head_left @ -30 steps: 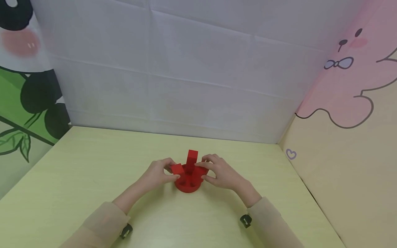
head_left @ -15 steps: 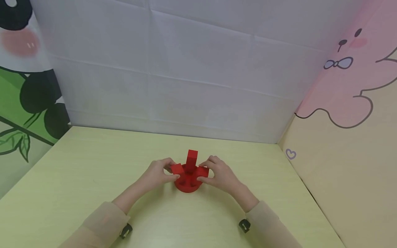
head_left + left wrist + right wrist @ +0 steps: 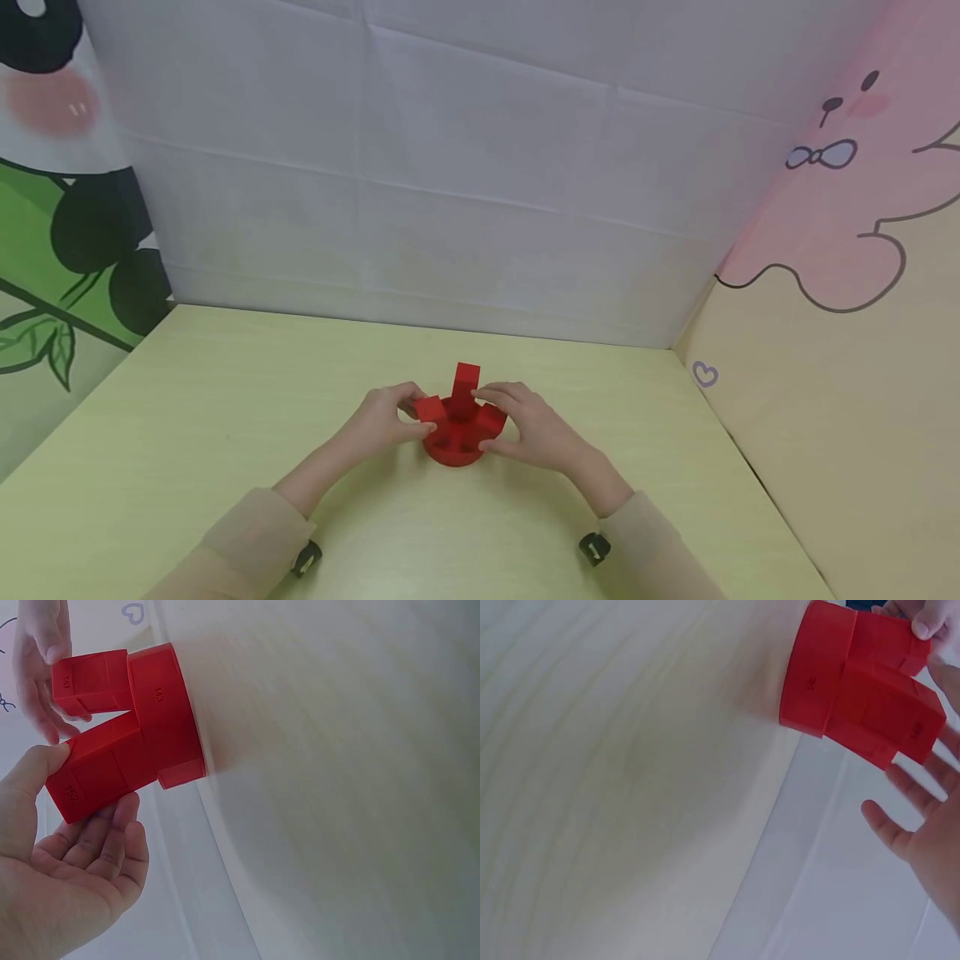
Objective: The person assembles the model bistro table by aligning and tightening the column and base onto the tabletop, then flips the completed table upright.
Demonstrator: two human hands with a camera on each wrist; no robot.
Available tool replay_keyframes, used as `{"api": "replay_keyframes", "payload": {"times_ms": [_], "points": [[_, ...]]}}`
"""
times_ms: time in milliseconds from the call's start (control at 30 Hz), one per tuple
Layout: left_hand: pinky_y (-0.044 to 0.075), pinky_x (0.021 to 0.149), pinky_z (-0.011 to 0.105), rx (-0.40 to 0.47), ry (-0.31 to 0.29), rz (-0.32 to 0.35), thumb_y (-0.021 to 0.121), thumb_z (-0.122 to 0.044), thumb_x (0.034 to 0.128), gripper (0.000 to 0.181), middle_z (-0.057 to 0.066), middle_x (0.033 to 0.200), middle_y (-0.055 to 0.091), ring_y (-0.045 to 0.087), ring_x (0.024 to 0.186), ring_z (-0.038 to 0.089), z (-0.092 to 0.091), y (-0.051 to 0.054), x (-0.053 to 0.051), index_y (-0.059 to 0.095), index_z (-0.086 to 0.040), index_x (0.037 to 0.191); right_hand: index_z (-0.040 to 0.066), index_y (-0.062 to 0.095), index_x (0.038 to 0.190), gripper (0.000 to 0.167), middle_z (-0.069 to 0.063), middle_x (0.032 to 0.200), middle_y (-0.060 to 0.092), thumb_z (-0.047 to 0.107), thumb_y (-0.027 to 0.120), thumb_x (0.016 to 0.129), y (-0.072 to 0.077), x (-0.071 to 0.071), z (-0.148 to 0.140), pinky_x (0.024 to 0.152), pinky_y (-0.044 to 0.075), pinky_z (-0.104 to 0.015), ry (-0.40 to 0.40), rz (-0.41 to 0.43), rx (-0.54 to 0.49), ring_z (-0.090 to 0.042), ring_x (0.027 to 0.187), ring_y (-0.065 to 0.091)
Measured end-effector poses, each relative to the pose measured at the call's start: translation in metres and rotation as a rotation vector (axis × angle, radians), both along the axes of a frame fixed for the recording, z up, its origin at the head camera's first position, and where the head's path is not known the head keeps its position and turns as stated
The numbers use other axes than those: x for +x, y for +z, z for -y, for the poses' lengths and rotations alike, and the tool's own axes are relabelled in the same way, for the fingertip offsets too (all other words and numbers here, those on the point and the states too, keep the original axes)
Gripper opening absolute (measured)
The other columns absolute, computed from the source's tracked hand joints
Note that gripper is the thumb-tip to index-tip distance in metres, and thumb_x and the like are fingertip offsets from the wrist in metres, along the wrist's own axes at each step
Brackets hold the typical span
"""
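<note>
A red round base (image 3: pixel 455 454) stands on the table with several red rectangular blocks rising from it. My left hand (image 3: pixel 386 421) pinches the left block (image 3: pixel 431 409) near its top, thumb on one side and fingertips on the other. In the left wrist view this block (image 3: pixel 101 765) leans outward from the base (image 3: pixel 166 712). Around the right block (image 3: pixel 492 418) my right hand (image 3: pixel 536 425) spreads its thumb and fingers loosely; the right wrist view shows the fingers apart beside that block (image 3: pixel 889 705). A taller back block (image 3: pixel 465 390) stands upright between the hands.
The pale yellow table (image 3: pixel 262 400) meets a white sheet-covered wall (image 3: pixel 450 208) at the back. A cartoon-printed panel (image 3: pixel 97 208) rises at the left, and a pink and beige one (image 3: pixel 825 233) at the right. Dark wrist devices (image 3: pixel 595 548) sit by the sleeves.
My right hand closes on the right block half a second ago, then loosens and spreads around it now. The right block has turned slightly. My left hand keeps its pinch.
</note>
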State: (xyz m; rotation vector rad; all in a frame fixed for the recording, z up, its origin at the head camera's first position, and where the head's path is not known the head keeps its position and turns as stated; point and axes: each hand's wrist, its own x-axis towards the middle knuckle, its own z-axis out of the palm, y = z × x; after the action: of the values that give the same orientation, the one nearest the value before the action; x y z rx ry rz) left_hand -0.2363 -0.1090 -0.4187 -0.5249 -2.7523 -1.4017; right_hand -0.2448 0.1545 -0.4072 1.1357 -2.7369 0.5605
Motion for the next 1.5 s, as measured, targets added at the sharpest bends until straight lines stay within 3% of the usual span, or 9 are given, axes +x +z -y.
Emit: {"api": "replay_keyframes", "payload": {"times_ms": [167,567,1100,1500], "points": [[0.047,0.069,0.03,-0.005,0.004,0.008,0.076,-0.018,0.0779,0.023,-0.006,0.086,0.065,0.062,0.087,0.02,-0.001,0.0,0.0,0.064,-0.014,0.097,0.018,0.05,0.135,0.055,0.005,0.135,0.05,0.023,0.07,0.083,0.003,-0.004,-0.011,0.098,0.044,-0.037,0.118,-0.078,0.01,-0.013,0.124,0.044],[0.046,0.07,0.03,-0.004,0.007,0.006,0.076,-0.018,0.0778,0.023,-0.006,0.086,0.066,0.061,0.084,0.013,-0.001,0.001,0.001,0.064,-0.014,0.098,0.014,0.061,0.123,0.039,0.002,0.123,0.059,0.017,0.069,0.085,0.003,-0.008,-0.018,0.094,0.046,-0.033,0.209,-0.144,-0.014,-0.014,0.115,0.051],[0.046,0.069,0.03,0.004,-0.006,0.023,0.076,-0.019,0.0783,0.024,-0.006,0.086,0.065,0.062,0.086,0.018,0.0,0.0,0.0,0.064,-0.014,0.099,0.013,0.061,0.12,0.037,0.002,0.12,0.06,0.022,0.07,0.085,0.006,-0.006,-0.015,0.091,0.046,-0.035,0.175,-0.2,0.065,-0.016,0.112,0.053],[0.049,0.065,0.026,-0.091,-0.02,0.048,0.077,-0.019,0.0765,0.024,-0.005,0.083,0.064,0.059,0.076,0.012,-0.002,0.009,-0.006,0.063,-0.012,0.096,0.017,0.059,0.126,0.047,0.001,0.126,0.058,0.02,0.074,0.082,0.002,0.004,-0.02,0.092,0.046,-0.043,0.073,-0.184,-0.027,-0.018,0.118,0.051]]}}
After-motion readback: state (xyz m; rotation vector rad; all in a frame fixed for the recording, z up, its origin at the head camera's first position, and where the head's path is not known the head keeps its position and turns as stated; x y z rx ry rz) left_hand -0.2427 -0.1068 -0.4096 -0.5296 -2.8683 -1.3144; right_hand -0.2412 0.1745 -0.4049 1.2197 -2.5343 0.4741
